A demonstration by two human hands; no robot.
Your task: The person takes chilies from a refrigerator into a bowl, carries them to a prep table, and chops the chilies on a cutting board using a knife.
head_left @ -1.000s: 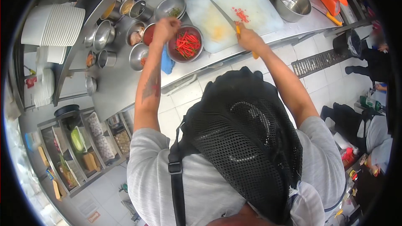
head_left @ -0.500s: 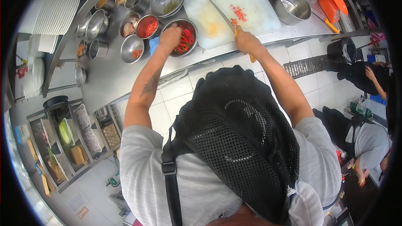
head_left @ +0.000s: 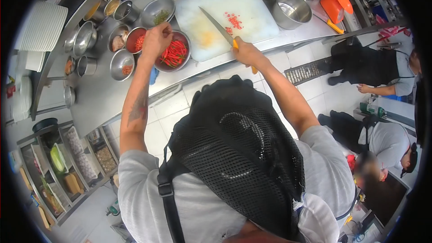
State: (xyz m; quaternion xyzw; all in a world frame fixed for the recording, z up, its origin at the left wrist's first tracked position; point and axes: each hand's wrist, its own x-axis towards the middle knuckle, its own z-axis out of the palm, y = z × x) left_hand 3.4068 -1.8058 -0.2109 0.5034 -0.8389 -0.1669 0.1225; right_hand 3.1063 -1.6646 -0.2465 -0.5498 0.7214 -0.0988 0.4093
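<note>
My right hand (head_left: 248,54) grips the yellow handle of a long knife (head_left: 219,27); its blade lies over the white cutting board (head_left: 256,13). Chopped red chili pieces (head_left: 233,21) sit on the board beside the blade. My left hand (head_left: 157,40) hovers at the upper left rim of a bowl of whole red chilies (head_left: 174,54), fingers curled together; whatever they hold is too small to make out. Just left of this hand is a red-lined bowl with chopped chili (head_left: 138,41). Above it stands a metal bowl with green herbs (head_left: 161,15).
Several metal bowls and pots stand at the left, one with red bits (head_left: 127,69). A steel pot (head_left: 292,11) and an orange scale (head_left: 333,9) are at the right. Two people work at the far right. Stacked white plates (head_left: 42,27) sit at the far left.
My left hand has come up out of the chili bowl towards its upper left rim. The whole view has shifted, with the counter further left. My right hand still holds the knife.
</note>
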